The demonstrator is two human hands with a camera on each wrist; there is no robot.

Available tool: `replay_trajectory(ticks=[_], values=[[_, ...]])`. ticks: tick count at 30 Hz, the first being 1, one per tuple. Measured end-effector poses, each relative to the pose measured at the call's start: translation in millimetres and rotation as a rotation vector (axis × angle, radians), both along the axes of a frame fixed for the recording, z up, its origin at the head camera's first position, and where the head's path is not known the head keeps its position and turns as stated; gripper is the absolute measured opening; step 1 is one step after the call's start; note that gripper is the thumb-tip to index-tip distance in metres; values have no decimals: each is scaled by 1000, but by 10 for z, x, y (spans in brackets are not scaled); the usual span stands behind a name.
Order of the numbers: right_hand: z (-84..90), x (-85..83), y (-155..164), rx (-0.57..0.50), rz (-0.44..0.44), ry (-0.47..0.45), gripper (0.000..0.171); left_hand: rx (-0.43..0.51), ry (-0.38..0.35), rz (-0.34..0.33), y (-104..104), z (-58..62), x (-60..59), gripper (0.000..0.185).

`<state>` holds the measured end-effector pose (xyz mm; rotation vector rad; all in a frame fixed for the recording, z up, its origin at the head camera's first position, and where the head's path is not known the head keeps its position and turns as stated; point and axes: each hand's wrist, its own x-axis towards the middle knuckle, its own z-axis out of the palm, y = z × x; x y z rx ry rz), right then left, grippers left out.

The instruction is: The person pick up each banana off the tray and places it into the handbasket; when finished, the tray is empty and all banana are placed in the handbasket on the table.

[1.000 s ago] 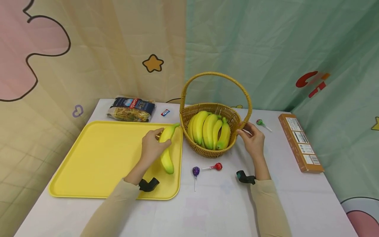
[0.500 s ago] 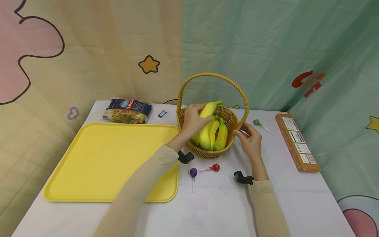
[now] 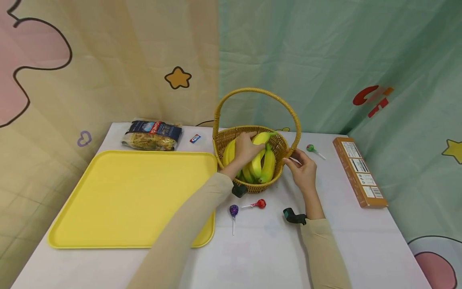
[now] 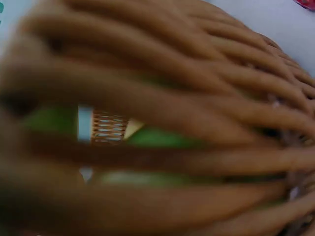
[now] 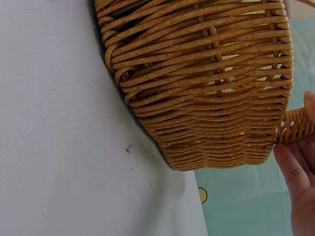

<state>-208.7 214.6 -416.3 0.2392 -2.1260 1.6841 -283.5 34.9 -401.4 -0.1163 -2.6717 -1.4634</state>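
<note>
Left hand [image 3: 245, 149] grips a banana [image 3: 260, 141] inside the basket [image 3: 279, 141]; right hand [image 3: 302, 168] pinches its 3 o'clock rim; lower gently

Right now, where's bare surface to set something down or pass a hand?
The yellow tray is bare, between the pasta bag and the table's near edge. Bare table lies between the forearms, and between right hand and brown box. Crowded: the basket with left hand, bananas and lollipops.
</note>
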Motion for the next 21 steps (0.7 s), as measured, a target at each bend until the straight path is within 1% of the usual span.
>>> replay_trajectory(ticks=[2, 10, 13, 17, 19, 21], values=[[-2, 1, -5, 0, -4, -3, 38, 3, -6, 0, 10, -33, 2, 55], [-2, 3, -11, 15, -18, -2, 38, -13, 10, -30, 31, -66, 71, 50], [-57, -33, 12, 17, -26, -4, 38, -11, 10, -42, 22, -76, 88, 49], [-184, -116, 66, -8, -24, 5, 39, -15, 30, -68, -29, -51, 148, 47], [-228, -142, 84, -10, -24, 8, 40, -31, 43, -82, -83, -11, 205, 45], [-238, -142, 89, 14, -33, 3, 40, -53, 61, -102, -165, 37, 286, 43]])
